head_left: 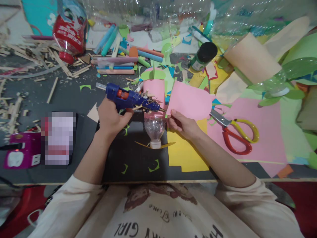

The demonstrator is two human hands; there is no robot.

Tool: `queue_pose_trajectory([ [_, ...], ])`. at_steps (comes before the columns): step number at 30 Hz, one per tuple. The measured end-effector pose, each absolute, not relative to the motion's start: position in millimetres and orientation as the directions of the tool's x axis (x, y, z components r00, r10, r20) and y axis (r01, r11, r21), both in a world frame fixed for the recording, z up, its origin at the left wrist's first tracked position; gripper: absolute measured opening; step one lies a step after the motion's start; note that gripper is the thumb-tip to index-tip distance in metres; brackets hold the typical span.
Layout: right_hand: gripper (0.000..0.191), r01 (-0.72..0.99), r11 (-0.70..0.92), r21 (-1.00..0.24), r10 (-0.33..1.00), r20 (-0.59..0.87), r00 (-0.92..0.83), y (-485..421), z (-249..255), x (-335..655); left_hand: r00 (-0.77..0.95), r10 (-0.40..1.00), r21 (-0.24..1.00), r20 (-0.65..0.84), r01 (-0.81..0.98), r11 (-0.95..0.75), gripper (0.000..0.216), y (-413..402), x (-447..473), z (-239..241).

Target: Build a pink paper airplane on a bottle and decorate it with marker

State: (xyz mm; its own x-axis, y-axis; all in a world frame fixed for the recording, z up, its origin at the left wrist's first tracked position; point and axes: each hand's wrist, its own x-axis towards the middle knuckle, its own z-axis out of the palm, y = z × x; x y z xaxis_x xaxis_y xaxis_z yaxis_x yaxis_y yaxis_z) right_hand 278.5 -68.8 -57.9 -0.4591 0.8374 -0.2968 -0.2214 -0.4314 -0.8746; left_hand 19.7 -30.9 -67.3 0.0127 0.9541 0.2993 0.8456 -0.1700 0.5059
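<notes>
My left hand (112, 115) is closed around a blue glue gun (123, 97), with wood scraps stuck along its front. The gun's nozzle points right, at the left edge of a pink paper piece (190, 99). Thumb and fingers of my right hand (182, 124) pinch that paper by its lower left corner. Behind the nozzle lies a clear plastic bottle (155, 129), wrapped in pink paper with green paper shapes at its far end. Its capped neck points toward me, beside a thin curved yellow strip (141, 144). Scissors (241, 134) with red and yellow handles lie right of my right hand.
A phone (60, 138) and a purple box (23, 150) with a cable sit at the left. Farther back are wood sticks (53, 89), markers (116, 66), a red-labelled bottle (70, 36), a black-capped jar (204, 56) and a beige paper-wrapped bottle (252, 59). Yellow paper (189, 152) lies under my right forearm.
</notes>
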Motion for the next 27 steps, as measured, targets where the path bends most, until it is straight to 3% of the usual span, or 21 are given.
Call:
queue_pose_trajectory([
  [27,0.066,-0.132,-0.437,-0.889,0.816,-0.331,-0.474,-72.7,-60.1,279.2,-0.069,0.928,0.489,0.365,0.863,-0.129,0.029,-31.8,17.9,-67.0],
])
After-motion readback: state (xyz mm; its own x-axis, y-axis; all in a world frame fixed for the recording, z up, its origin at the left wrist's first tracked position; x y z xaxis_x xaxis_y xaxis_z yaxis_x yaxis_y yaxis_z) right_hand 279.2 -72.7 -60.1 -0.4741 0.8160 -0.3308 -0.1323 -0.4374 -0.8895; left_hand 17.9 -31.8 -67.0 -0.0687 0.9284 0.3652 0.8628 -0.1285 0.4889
